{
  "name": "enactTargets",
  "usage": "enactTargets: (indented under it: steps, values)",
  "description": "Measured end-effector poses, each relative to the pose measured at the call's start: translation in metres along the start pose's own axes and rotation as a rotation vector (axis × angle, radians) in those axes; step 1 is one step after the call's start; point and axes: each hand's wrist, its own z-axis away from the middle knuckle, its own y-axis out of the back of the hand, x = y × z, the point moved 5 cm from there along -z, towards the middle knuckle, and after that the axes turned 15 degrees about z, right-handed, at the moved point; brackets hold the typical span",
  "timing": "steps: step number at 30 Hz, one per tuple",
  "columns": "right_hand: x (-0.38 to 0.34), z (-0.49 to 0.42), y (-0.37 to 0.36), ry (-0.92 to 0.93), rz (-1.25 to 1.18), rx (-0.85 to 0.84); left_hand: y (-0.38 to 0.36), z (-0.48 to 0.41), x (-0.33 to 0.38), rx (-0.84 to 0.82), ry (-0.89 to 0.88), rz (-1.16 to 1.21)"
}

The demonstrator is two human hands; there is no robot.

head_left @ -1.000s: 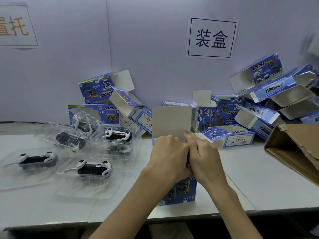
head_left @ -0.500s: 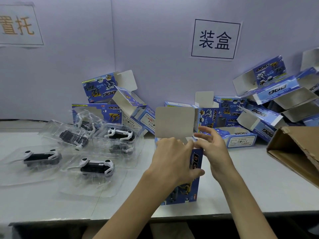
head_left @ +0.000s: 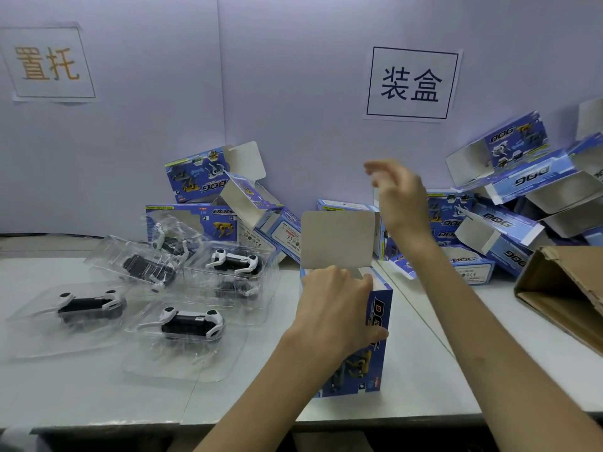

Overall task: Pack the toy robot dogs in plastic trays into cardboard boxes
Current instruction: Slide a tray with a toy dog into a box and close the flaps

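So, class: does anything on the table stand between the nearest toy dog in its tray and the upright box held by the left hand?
Nothing visible does. Bare table lies between the nearest tray and the box held upright by the left hand. The box's top flap stands open; the right hand is raised clear above.

Left hand [head_left: 336,308]: forearm extended forward, fingers [head_left: 375,334] curled in a closed grasp. Right hand [head_left: 403,197]: raised higher, wrist bent, fingers loosely spread, holding nothing.

Bare table [head_left: 424,347] between boxes [head_left: 483,220], trays [head_left: 182,337]
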Motion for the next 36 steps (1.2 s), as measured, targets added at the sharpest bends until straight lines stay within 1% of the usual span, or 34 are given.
enactTargets:
  steps: [1, 3, 6, 8, 10, 12, 14, 18, 23, 28, 30, 32, 36]
  values:
    - [-0.013, -0.014, -0.006, 0.061, 0.050, -0.064, 0.000, 0.000, 0.000, -0.014, 0.002, 0.002]
    - [-0.030, -0.036, -0.027, 0.143, 0.196, -0.276, 0.000, -0.002, 0.000, -0.040, 0.019, 0.009]
    - [-0.029, -0.053, -0.066, 0.182, 0.507, -0.574, 0.002, -0.005, 0.001, -0.047, 0.036, 0.001]
    - [-0.014, -0.052, -0.085, 0.188, 0.703, -0.711, 0.002, -0.005, 0.002, -0.022, 0.005, -0.009]
    - [0.003, -0.047, -0.095, 0.145, 0.775, -0.781, 0.004, -0.003, 0.002, -0.013, -0.032, -0.008]
    - [0.011, -0.045, -0.096, 0.135, 0.765, -0.728, 0.006, -0.002, 0.002, -0.003, -0.061, -0.020]
    - [0.008, -0.044, -0.095, 0.213, 0.758, -0.630, 0.008, -0.002, 0.001, 0.015, -0.069, -0.022]
    - [0.004, -0.036, -0.088, 0.296, 0.744, -0.578, 0.007, -0.002, 0.001, 0.036, -0.050, 0.009]
    - [0.000, -0.025, -0.077, 0.459, 0.740, -0.408, 0.008, -0.001, 0.002, 0.027, -0.046, 0.011]
    - [0.001, -0.024, -0.079, 0.487, 0.747, -0.371, 0.005, -0.003, 0.001, 0.039, -0.058, -0.007]
    - [0.006, -0.017, -0.087, 0.505, 0.790, -0.391, 0.004, -0.004, 0.000, 0.048, -0.057, -0.013]
    - [0.011, -0.010, -0.091, 0.540, 0.824, -0.368, 0.002, -0.003, 0.000, 0.053, -0.060, -0.010]
    - [0.008, -0.009, -0.093, 0.563, 0.795, -0.333, 0.002, -0.002, 0.000, 0.047, -0.054, -0.024]
